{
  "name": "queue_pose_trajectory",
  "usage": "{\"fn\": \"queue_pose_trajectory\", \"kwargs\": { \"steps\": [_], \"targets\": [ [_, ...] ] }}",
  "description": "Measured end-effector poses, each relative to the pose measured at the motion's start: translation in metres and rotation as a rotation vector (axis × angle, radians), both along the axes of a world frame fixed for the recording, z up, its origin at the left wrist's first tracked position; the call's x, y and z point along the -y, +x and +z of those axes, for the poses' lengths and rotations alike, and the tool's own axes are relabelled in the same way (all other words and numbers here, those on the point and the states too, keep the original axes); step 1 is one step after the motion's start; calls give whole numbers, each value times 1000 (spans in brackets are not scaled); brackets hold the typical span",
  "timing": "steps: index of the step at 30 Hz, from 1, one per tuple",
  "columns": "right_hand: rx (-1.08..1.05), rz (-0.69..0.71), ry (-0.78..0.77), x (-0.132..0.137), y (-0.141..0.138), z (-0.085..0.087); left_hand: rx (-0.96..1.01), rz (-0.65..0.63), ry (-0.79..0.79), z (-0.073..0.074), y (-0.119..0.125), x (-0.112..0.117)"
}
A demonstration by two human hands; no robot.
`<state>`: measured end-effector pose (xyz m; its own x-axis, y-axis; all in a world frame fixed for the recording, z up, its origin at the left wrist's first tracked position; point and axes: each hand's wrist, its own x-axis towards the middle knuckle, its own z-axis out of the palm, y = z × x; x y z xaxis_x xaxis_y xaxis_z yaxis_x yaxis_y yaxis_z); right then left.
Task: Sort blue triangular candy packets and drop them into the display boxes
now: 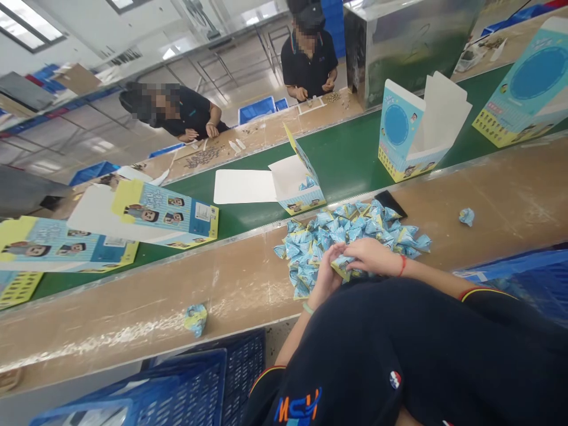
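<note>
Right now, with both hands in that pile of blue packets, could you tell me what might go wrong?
1. The pile reaches the edge of the bench beside the green belt; while the left hand and right hand grip a packet, a nudge might tip others onto it.
2. One stray packet lies near the front edge and might fall into the blue crate.

Packets: pale blue wrapping, yellow edging.
Desk: tan, scuffed with whitish streaks.
Belt: flat green.
Cartons: blue disc on striped light blue, yellow base band, cartoon faces (insides plain white).
Crates: royal blue, grid mesh.
Red band on one wrist, mint-green band on the other.
Shirt: black, orange-and-blue lettering.
</note>
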<state>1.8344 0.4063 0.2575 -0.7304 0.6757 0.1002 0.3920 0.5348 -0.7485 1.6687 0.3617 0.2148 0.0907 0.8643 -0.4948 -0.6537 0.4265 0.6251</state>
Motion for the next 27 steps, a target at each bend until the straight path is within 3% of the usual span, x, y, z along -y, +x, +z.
{"fn": "queue_pose_trajectory", "kwargs": {
  "steps": [3, 6, 9, 12, 15, 20, 23, 25, 27],
  "targets": [
    [-63, -20, -23, -7, 18, 17, 78, -46, -14, 4, -2, 0],
    [-399, -187, -104, -17, 56, 59, 41, -94, -16, 3, -8, 2],
    [-476, -426, 66, -20, 89, 103, -93, -133, -9, -6, -15, 4],
    [-402, -579, 272, -24, 105, 123, -300, -146, -19, -21, -18, 7],
    [-333, -597, 218, -41, 108, 108, -516, -194, -1, -33, -20, 9],
    [-85, -756, 23, -78, 95, 42, -766, -341, 201, -38, -26, 14],
    [19, -872, -18, -83, 89, 18, -873, -439, 232, -37, -27, 14],
    [24, -998, 17, -77, 103, 14, -918, -494, 238, -37, -26, 15],
    [-12, -1211, 108, -64, 138, 10, -959, -548, 249, -37, -24, 15]
  ]
}}
